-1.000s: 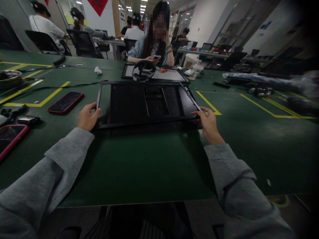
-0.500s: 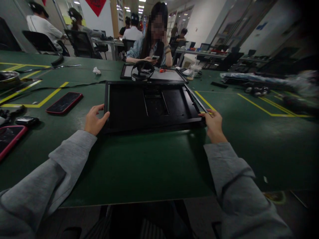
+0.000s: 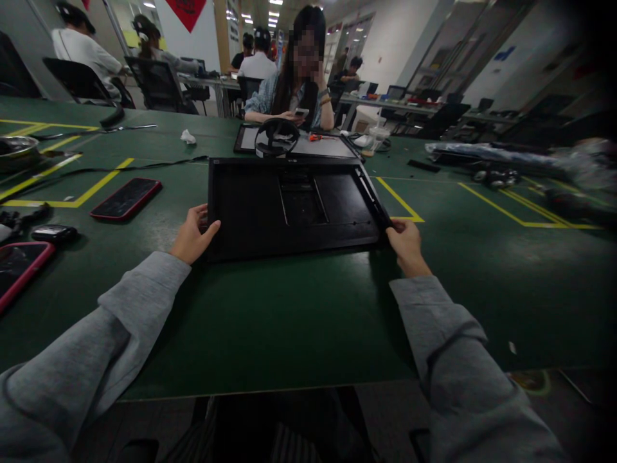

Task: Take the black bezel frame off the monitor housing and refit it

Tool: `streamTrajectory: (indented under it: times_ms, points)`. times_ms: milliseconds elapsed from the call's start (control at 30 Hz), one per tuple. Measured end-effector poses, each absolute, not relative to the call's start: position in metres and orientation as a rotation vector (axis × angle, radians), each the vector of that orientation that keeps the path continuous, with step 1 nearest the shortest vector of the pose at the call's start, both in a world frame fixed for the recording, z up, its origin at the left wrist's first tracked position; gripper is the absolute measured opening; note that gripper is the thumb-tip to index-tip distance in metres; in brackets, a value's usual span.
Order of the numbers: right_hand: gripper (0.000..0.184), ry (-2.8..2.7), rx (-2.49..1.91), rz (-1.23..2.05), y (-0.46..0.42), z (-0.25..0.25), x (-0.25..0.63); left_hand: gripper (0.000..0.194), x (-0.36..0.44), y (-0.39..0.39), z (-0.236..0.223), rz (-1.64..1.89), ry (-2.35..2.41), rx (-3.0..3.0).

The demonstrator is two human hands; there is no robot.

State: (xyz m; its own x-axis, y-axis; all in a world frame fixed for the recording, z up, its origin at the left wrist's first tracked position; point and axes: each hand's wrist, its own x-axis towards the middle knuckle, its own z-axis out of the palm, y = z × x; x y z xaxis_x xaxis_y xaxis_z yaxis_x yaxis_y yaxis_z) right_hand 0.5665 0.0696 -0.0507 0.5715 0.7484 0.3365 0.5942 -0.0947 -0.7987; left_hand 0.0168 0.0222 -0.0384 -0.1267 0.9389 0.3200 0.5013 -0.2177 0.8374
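The left hand pinches the left rim of a black frame, its thumb over the top; the right hand pinches the right rim by the near corner; the frame lies over a black panel on a green table, their edges about lined up; left of the panel lies a red-edged phone; just beyond the panel is a black loop; farther beyond it sits a person, holding another phone.

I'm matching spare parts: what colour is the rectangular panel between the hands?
The rectangular panel is black, seen best in the head view.
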Motion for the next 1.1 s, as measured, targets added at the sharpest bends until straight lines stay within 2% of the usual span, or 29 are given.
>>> streamTrajectory:
  times_ms: [167, 400, 733, 900, 1100]
  points:
    - [0.028, -1.161, -1.835, 0.141, 0.068, -0.050, 0.564, 0.075, 0.014, 0.029, -0.048, 1.319, 1.457, 1.618]
    - [0.029, -1.209, -1.880, 0.123, 0.062, -0.045, 0.560, 0.067, 0.003, 0.040, -0.042, 1.434, 1.497, 1.523]
    - [0.034, -1.395, -1.809, -0.058, 0.053, -0.036, 0.543, 0.061, -0.002, 0.038, -0.038, 1.424, 1.515, 1.459]
    - [0.037, -1.512, -1.781, -0.022, 0.055, -0.042, 0.537, 0.057, -0.007, 0.040, -0.037, 1.515, 1.646, 1.435]
    - [0.038, -1.576, -1.677, 0.013, 0.062, -0.045, 0.536, 0.056, -0.019, 0.046, -0.043, 1.444, 1.752, 1.526]
